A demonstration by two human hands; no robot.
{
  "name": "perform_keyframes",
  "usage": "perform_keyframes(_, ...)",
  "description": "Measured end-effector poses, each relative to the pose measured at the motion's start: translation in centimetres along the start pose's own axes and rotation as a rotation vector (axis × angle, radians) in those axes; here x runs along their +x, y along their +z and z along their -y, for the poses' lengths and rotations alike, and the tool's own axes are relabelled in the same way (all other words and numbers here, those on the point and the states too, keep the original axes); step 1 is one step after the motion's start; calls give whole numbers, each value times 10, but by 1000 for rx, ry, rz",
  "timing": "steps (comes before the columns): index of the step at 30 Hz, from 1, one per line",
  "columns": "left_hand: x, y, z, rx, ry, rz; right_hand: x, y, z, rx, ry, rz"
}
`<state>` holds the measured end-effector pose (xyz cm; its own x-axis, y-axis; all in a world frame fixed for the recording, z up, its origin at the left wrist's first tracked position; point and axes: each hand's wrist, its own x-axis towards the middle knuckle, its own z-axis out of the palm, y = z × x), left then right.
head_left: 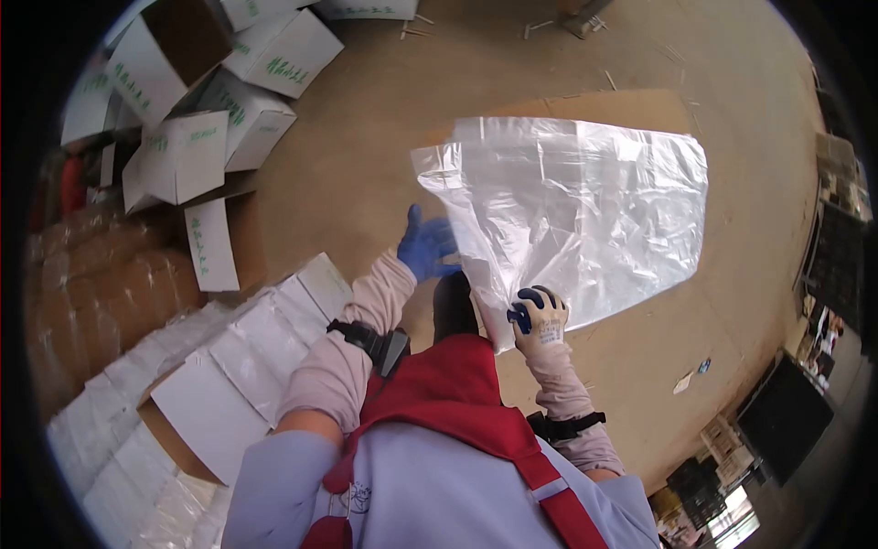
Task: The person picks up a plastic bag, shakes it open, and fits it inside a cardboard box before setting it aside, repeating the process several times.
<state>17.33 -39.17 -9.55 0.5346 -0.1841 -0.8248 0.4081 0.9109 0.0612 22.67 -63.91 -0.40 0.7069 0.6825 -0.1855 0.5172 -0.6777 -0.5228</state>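
Note:
A large, crinkled clear plastic bag [585, 210] spreads out in front of me, its near corner gathered to a point. My right hand [540, 318], in a pale glove with dark blue fingertips, is closed on that gathered corner. Just left of the bag's edge, my left hand [427, 245] wears a blue glove, its thumb raised and its fingers stretched toward the plastic. Some of its fingertips come right up to the bag's edge. Beneath the bag, a brown cardboard sheet [640, 108] shows along the far side.
White cartons with green lettering [283, 57] are heaped at the upper left. Plastic-covered white boxes [251, 352] stand in rows at my left, beside wrapped brown bundles [114, 311]. Dark crates [837, 247] line the right side. Small scraps [684, 381] lie on the floor.

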Motion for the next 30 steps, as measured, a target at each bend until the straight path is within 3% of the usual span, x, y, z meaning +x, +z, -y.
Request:
perform_keyframes(2,0,1,-11,-2,14,-32,0,-4,6,-68,-84,89)
perform_keyframes(4,-6,13,-24,279,50,-51,-2,-3,16,-108,-98,150)
perform_keyframes(5,6,-1,-26,288,27,91,-3,-2,21,-157,-95,216)
perform_keyframes(6,4,1,-26,282,35,96,-4,-2,25,-210,-92,280)
perform_keyframes(8,6,11,-23,372,-82,-163,-5,2,31,-269,-116,350)
perform_keyframes(13,-20,7,20,752,-98,-318,-9,24,55,-351,-299,547)
perform_keyframes(16,-7,-41,52,907,-119,-232,-15,40,71,-417,-424,683)
perform_keyframes(17,8,-67,66,1173,12,-230,-21,45,78,-399,-453,730)
perform_keyframes(18,-1,-72,67,1159,10,-236,-25,51,85,-378,-482,774)
perform_keyframes(20,-17,-80,71,649,-95,-360,-34,56,102,-428,-506,821)
perform_keyframes(22,-16,-113,87,528,-41,-386,-44,55,117,-424,-527,848)
perform_keyframes(24,-33,-141,92,165,51,-177,-53,49,133,-423,-556,807)
perform_keyframes(25,-79,-125,77,-111,46,-70,-56,45,141,-417,-577,765)
perform_keyframes(26,-101,-122,77,-115,73,-72,-59,44,145,-423,-602,753)
perform_keyframes(28,-141,-119,76,-403,416,149,-56,42,151,-244,-586,625)
perform_keyframes(29,-163,-121,69,-580,410,288,-51,37,156,-130,-625,528)
perform_keyframes(30,-186,-118,61,-581,455,288,-41,30,167,-129,-669,520)
